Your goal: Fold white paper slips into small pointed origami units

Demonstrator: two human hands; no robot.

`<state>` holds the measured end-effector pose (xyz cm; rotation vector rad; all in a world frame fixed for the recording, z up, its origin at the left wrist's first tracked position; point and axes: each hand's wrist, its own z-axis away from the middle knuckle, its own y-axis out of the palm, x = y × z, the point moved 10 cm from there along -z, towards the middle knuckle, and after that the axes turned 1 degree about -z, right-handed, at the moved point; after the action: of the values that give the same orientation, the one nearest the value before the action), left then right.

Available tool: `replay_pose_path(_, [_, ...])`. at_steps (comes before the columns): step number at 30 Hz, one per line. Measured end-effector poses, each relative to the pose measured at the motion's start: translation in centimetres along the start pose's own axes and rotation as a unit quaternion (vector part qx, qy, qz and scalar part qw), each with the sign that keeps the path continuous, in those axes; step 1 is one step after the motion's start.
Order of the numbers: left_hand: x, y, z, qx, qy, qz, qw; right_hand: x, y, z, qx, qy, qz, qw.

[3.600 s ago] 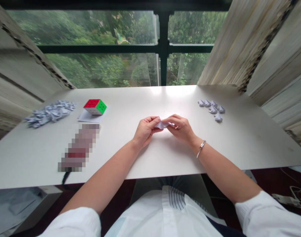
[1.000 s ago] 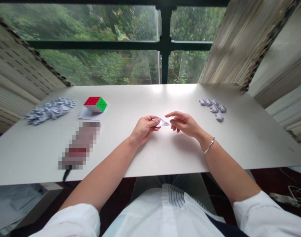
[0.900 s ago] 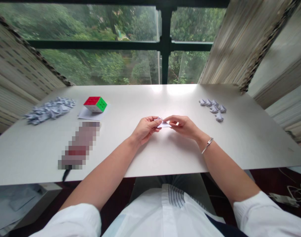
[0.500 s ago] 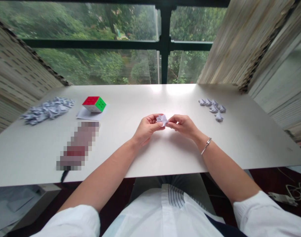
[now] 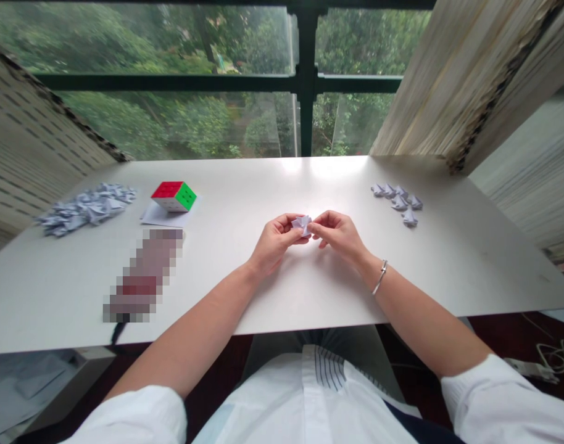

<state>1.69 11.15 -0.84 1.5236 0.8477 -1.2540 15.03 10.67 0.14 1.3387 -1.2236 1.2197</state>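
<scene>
A small folded white paper piece (image 5: 302, 224) with several pointed flaps is between my two hands, above the middle of the desk. My left hand (image 5: 275, 242) is closed on its left side, thumb in front and fingers behind. On its right edge, my right hand (image 5: 338, 233) pinches with thumb and index finger; the lower fingers are curled and partly hidden. Off to the right lies a small group of folded paper pieces (image 5: 399, 198). A bigger heap of folded paper pieces (image 5: 90, 208) is at the far left.
On the white desk (image 5: 439, 265), a Rubik's cube (image 5: 174, 196) rests on a sheet of white paper (image 5: 159, 214). Nearer me lies a blurred-out flat object (image 5: 145, 274) with a dark strap. Behind the desk are a window and curtains (image 5: 411, 80).
My right hand has shifted slightly left, its thumb now farther over the folded paper and its lower fingers more visible. My left hand stays nearly in place.
</scene>
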Motion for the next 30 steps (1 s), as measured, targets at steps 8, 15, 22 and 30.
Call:
replay_pose_path(8, [-0.48,0.40,0.26,0.004,0.014,-0.028,1.000,-0.18,0.10,0.18,-0.002,0.019,-0.018,1.000])
replay_pose_path(15, [-0.72,0.20,0.42,-0.008,0.029,-0.045,0.999,-0.05,0.26,0.41,0.006,0.040,-0.050,0.998])
replay_pose_path(22, [-0.80,0.39,0.59,-0.001,0.027,-0.071,0.997,0.01,0.29,0.46,0.030,0.058,-0.049,0.997])
replay_pose_path(30, [-0.93,0.44,0.50,-0.003,0.040,-0.073,0.997,-0.09,0.46,0.45,0.004,0.039,-0.056,0.998])
